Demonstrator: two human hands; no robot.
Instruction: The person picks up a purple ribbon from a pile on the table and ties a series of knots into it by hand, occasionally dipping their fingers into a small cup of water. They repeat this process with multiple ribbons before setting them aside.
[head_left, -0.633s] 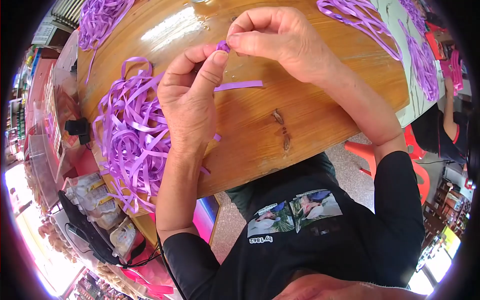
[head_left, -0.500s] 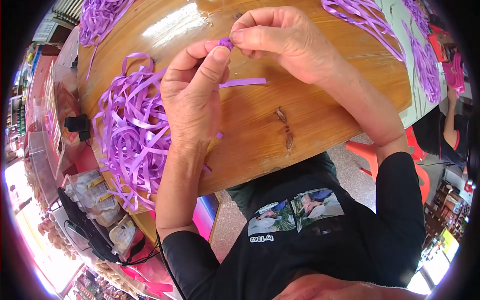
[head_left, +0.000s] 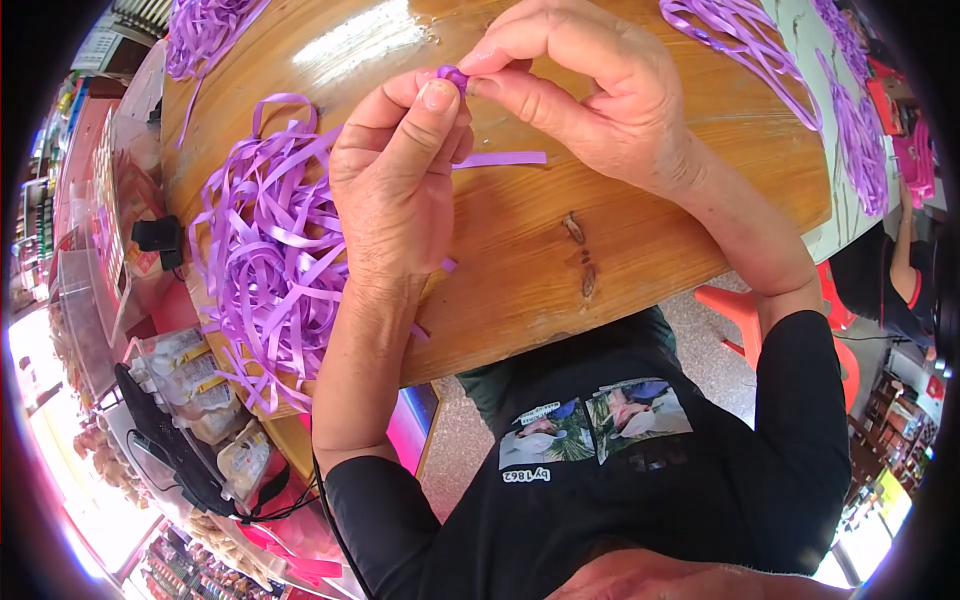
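1. Left hand and right hand pinch a small purple ribbon roll between fingertips, above the wooden table.
2. Loose tail trails rightward from under the left hand.
3. Step, judged: mid-winding. Next calls for a firm pinch while feeding the tail.

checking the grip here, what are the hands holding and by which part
Both hands, left hand and right hand, pinch the folded end of a purple ribbon strip; its tail hangs free.

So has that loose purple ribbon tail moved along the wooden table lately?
Cannot tell: the flat purple ribbon tail lies about as far above the dark knot in the round wooden table as before.
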